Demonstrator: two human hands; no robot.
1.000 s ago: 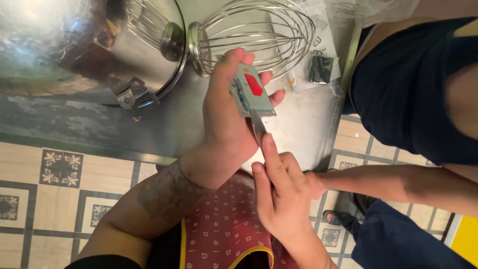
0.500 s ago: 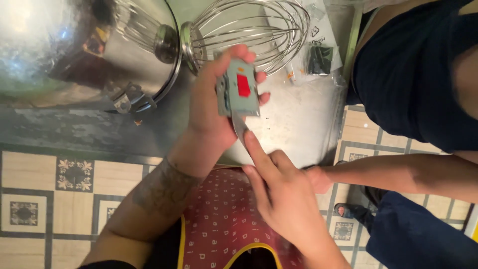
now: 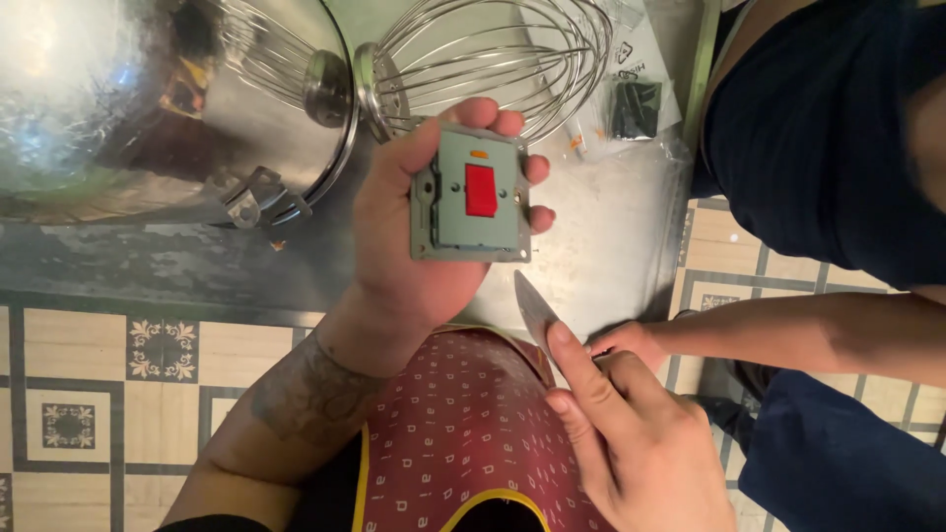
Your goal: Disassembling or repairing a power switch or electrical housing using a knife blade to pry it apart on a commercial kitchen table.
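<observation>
Switch plate [image 3: 475,194], grey-green and square with a red rocker at its middle, sits in our left hand [image 3: 414,232]. We clamp it between the thumb on its left edge and the fingertips [image 3: 537,169] curled over its right edge, face up towards us, above the steel tabletop [image 3: 148,261] near its front edge. Our right hand [image 3: 631,433] is closed around a knife [image 3: 535,307]; the forefinger lies along the back of the blade, and the tip points up towards the plate's lower right corner without touching it. Blade and plate are near each other but apart.

Another person stands at the tabletop's right edge in a dark top [image 3: 818,128]; their hand [image 3: 626,340] rests just beside our right hand, by the knife's handle, and we cannot tell whether the two hands touch.

On the tabletop, behind the plate, a wire whisk [image 3: 493,49] lies on its side, its collar towards a big steel bowl [image 3: 128,99] at the back left corner. A small clear bag [image 3: 636,94] with dark parts in it lies near the back right corner. Below our hands hangs a red patterned apron [image 3: 463,433] with yellow trim, and patterned floor tiles [image 3: 108,384] show under the front edge on the left.
</observation>
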